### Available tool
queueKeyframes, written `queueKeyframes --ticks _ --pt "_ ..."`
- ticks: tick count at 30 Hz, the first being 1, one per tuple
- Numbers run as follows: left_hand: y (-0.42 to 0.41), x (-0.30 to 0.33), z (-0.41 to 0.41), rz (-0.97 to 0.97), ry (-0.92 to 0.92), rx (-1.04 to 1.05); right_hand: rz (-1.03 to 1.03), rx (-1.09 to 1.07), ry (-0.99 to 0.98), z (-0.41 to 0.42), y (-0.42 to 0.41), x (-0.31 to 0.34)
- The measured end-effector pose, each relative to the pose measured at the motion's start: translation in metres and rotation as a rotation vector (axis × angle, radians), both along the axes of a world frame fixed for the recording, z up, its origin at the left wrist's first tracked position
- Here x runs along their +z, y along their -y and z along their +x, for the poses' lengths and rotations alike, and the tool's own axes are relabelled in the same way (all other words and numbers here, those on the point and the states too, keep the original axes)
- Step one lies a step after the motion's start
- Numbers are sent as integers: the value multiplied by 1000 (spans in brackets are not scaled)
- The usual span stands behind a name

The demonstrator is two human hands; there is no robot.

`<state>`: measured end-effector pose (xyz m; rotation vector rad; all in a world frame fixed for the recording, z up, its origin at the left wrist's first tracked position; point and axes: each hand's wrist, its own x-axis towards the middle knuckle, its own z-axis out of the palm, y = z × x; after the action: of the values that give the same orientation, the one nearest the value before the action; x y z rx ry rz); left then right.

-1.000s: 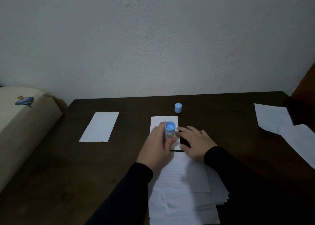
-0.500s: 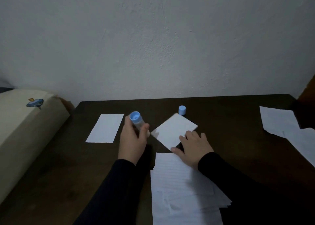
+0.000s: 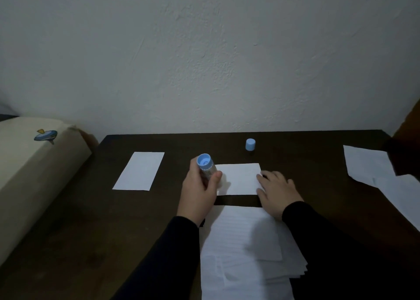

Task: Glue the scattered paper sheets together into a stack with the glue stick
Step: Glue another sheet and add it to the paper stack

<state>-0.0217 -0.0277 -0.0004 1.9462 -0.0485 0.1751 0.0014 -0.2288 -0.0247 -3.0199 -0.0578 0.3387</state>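
My left hand [image 3: 200, 193] grips a blue glue stick [image 3: 207, 166], its base end pointing up and its tip hidden near the left edge of a small white sheet [image 3: 241, 178]. That sheet lies crosswise on the dark table [image 3: 91, 220]. My right hand [image 3: 276, 192] rests flat with fingertips on the sheet's right edge. The stick's blue cap [image 3: 250, 144] stands behind the sheet. A stack of lined white papers [image 3: 245, 249] lies in front of my hands. Another small white sheet [image 3: 139, 170] lies at the left.
Larger white sheets [image 3: 375, 170] lie at the table's right side, partly under a dark object [image 3: 404, 156]. A beige cushion with a small blue print [image 3: 34, 163] abuts the table's left edge. A pale wall stands right behind the table.
My right hand has turned the small sheet from a diagonal position to lie crosswise. My left hand with the glue stick has moved right, back to the sheet's left edge.
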Motion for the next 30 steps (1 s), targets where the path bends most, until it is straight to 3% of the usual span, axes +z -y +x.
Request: queueKeyframes --ticks 7,15,20,25,30 --pt "9 -6 -2 21 -16 -48 -100 87 86 -14 -36 9" --pt "26 -14 -12 118 86 -222 154 139 3 -13 -10 2" --pt "17 -17 -4 201 99 -218 169 106 -15 -10 -17 1" --pt "-12 -17 18 209 20 -90 163 99 -13 -12 -19 -2" --pt "-22 -8 42 241 -100 -141 157 112 -16 -14 -18 -2"
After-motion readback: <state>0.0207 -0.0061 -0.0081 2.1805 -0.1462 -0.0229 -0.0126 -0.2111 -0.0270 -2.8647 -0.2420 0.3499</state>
